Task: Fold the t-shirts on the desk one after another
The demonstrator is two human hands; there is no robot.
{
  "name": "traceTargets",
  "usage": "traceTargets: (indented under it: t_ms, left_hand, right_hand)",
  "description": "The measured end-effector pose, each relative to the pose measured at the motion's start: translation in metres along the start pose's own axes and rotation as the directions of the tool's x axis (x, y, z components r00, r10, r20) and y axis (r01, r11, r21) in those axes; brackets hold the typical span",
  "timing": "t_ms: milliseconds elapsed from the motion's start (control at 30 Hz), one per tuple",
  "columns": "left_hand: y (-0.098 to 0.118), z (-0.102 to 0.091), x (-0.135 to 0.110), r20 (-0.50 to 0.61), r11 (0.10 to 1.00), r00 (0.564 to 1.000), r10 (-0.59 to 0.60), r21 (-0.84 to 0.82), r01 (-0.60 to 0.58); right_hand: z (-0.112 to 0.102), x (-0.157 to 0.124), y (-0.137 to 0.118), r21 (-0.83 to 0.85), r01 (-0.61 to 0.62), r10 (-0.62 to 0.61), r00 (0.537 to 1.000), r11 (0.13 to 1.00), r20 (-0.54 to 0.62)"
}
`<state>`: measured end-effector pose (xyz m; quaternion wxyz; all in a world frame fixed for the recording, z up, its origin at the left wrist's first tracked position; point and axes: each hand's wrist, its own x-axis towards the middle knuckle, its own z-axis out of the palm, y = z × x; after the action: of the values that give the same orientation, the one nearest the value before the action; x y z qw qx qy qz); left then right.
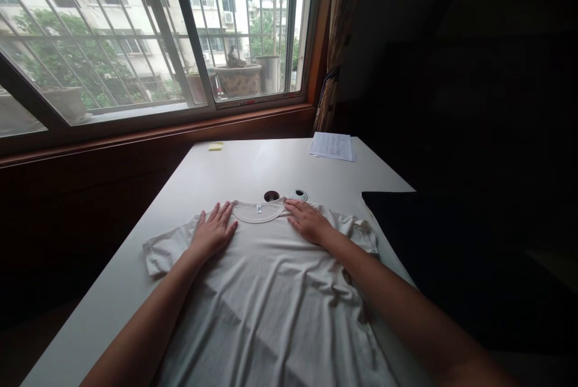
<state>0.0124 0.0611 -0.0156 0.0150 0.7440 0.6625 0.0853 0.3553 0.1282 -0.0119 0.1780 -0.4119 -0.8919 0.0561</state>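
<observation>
t-shirt (271, 291): white | table (244, 164): white | sticky note (215, 146): yellow | window frame (158, 128): reddish brown

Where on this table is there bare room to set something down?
Bare tabletop lies between the sticky notes and the papers, beyond the cable hole. A bare strip also runs left of the T-shirt. Crowded: the collar, where the left hand and right hand press flat.

Daylight comes through a barred sliding window (149, 32) with a wooden sill (158, 134). A brown curtain (336, 38) hangs beside it; the room's right side lies dark.
</observation>
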Motion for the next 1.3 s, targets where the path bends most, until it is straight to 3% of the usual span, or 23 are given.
traceTargets:
  t_ms: [233,500,833,933,1033,1133,1200,1300]
  left_hand:
    - [-0.006,-0.008,-0.024,0.059,0.999,0.998,-0.037,0.013,0.037]
    - [-0.003,-0.017,0.004,0.155,0.987,0.976,-0.152,0.085,0.14]
    - [-0.018,-0.01,0.028,0.122,0.988,0.986,-0.11,0.125,0.094]
    - [-0.021,-0.009,0.031,0.117,0.987,0.988,-0.101,0.139,0.085]
    - [-0.024,-0.009,0.034,0.122,0.985,0.988,-0.097,0.151,0.078]
    - [-0.028,-0.008,0.036,0.121,0.986,0.989,-0.087,0.153,0.068]
    - [-0.031,-0.007,0.038,0.12,0.987,0.989,-0.081,0.146,0.063]
    - [-0.036,-0.006,0.042,0.125,0.988,0.989,-0.076,0.141,0.058]
  right_hand:
    - [0.004,-0.002,-0.011,-0.007,0.055,-0.054,0.993,0.998,0.106]
    - [0.004,0.014,0.003,-0.005,0.063,-0.061,0.97,0.998,0.234]
    - [0.005,0.034,0.022,-0.004,0.062,-0.06,0.977,0.998,0.204]
    - [0.001,0.029,0.03,-0.039,0.038,-0.033,0.991,0.999,0.129]
    - [-0.017,0.012,0.046,-0.064,-0.044,0.038,0.995,0.997,-0.088]
    - [-0.047,-0.013,0.067,-0.05,-0.239,0.212,0.925,0.97,-0.316]
    - [-0.067,-0.033,0.077,-0.035,-0.392,0.356,0.866,0.919,-0.351]
    - [-0.084,-0.062,0.08,-0.002,-0.545,0.531,0.817,0.838,-0.227]
